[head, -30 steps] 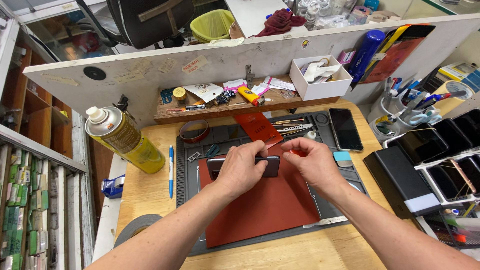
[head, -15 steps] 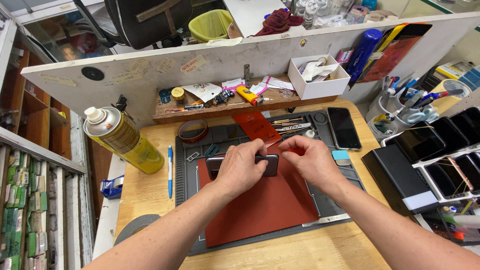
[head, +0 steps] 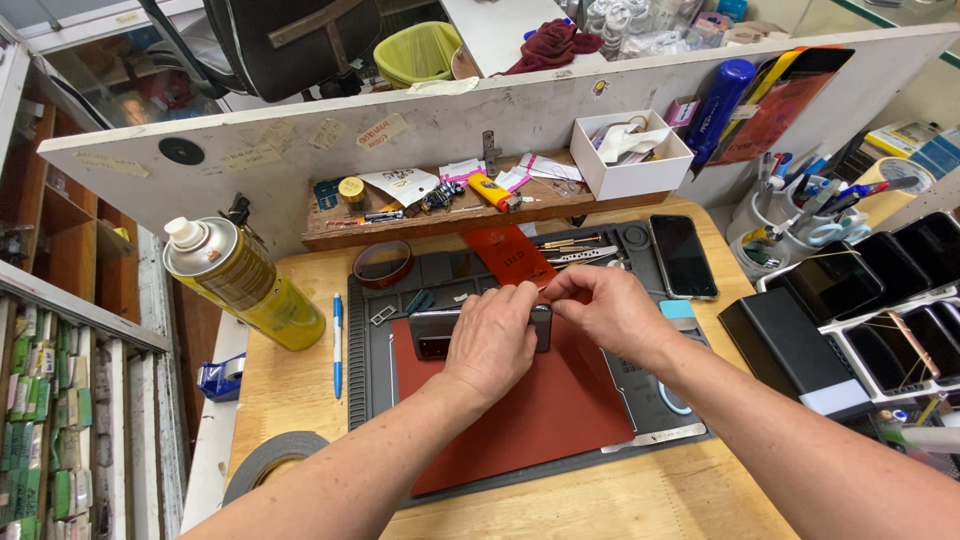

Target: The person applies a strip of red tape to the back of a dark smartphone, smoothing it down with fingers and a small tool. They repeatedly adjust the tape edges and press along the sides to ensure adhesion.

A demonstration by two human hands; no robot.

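A dark smartphone [head: 435,333] lies face down across the top of a red mat [head: 520,420] on a grey work mat [head: 362,380]. My left hand [head: 492,340] rests on the phone's right half, fingers curled over its far edge. My right hand [head: 605,312] meets it at the phone's right end, thumb and forefinger pinched together there; whether something small is between them is too small to tell. A red card [head: 510,255] lies just beyond the fingers.
A yellow spray can [head: 240,285] and blue pen [head: 337,345] lie left. Tape rolls [head: 382,263] [head: 265,462], tweezers [head: 580,255], another phone [head: 683,255], a shelf of small parts [head: 440,200], a white box [head: 635,155], a pen cup [head: 790,215] and racks of phones [head: 880,300] surround the mat.
Both hands stay on the phone. My right hand's fingertips have drawn in closer to the left hand's at the phone's far right edge. The phone has not shifted.
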